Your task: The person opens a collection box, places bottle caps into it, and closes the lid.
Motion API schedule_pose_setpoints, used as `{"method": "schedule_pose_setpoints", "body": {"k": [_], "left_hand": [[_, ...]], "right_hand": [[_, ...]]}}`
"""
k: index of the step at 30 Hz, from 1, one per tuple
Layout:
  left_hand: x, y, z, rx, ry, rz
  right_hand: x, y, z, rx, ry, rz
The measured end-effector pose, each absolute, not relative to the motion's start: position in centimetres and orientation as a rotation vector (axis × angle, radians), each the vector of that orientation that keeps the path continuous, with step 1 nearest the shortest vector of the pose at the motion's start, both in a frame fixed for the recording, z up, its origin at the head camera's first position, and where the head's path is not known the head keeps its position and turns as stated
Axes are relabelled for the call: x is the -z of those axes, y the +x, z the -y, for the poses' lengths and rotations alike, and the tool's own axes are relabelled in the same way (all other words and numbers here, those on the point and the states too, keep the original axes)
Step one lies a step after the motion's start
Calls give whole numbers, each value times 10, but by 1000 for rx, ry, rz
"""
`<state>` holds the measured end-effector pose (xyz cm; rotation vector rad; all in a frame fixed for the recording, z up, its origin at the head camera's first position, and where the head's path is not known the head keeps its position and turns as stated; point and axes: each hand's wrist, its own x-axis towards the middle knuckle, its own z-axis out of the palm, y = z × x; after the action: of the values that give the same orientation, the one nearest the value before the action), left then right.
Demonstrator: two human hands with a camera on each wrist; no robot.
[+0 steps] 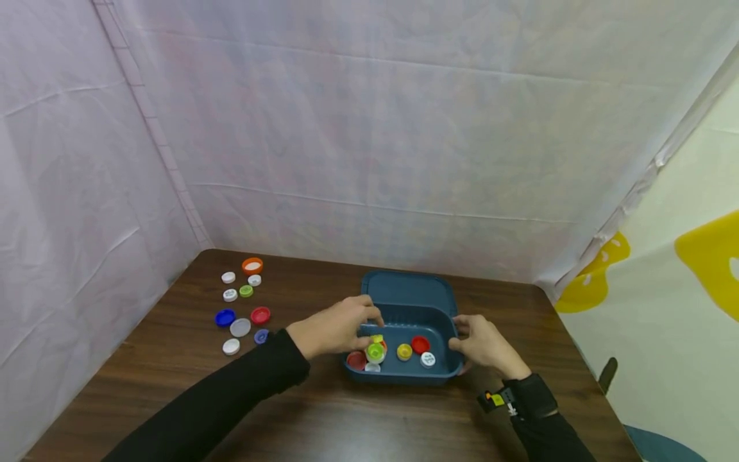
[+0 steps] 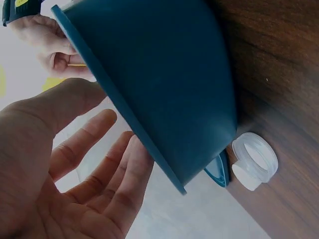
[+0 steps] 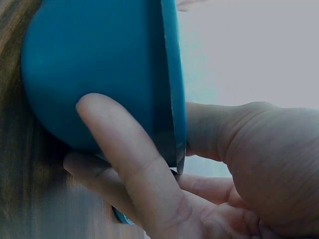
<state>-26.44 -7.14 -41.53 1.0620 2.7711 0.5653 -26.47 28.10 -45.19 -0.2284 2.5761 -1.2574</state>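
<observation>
A dark blue plastic box (image 1: 398,378) stands on the table with several bottle caps inside. Among them are a yellow cap (image 1: 404,351), a red cap (image 1: 420,344), a white cap (image 1: 428,359) and a green cap (image 1: 375,351) on a pile at the left end. My left hand (image 1: 340,324) reaches over the left rim above that pile, thumb and fingers apart; its fingertips are partly hidden by the wall in the left wrist view. At the right end my right hand (image 1: 485,343) grips the rim, thumb inside, fingers (image 3: 124,144) against the outer wall.
The box's lid (image 1: 411,290) lies behind it. Left of the box, several loose caps are spread on the wooden table (image 1: 312,410), including an orange cap (image 1: 252,265), a blue cap (image 1: 225,317) and a red bottle cap (image 1: 260,315). White sheeting (image 1: 369,128) hangs behind.
</observation>
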Motion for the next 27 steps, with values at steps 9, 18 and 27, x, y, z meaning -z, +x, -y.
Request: {"method": "schedule_pose_setpoints", "body": {"k": [9,18,27], "left_hand": [[411,-270,86,-557,987,-2865],[408,-288,113,-612,843,-2933],[422,-323,148,-712,696,-2951]], "right_hand": [[452,-265,-281,1255,-220,-2577],[453,-266,-281,1249,-206,-2583],[452,-265,-281,1252,-226,-2582]]}}
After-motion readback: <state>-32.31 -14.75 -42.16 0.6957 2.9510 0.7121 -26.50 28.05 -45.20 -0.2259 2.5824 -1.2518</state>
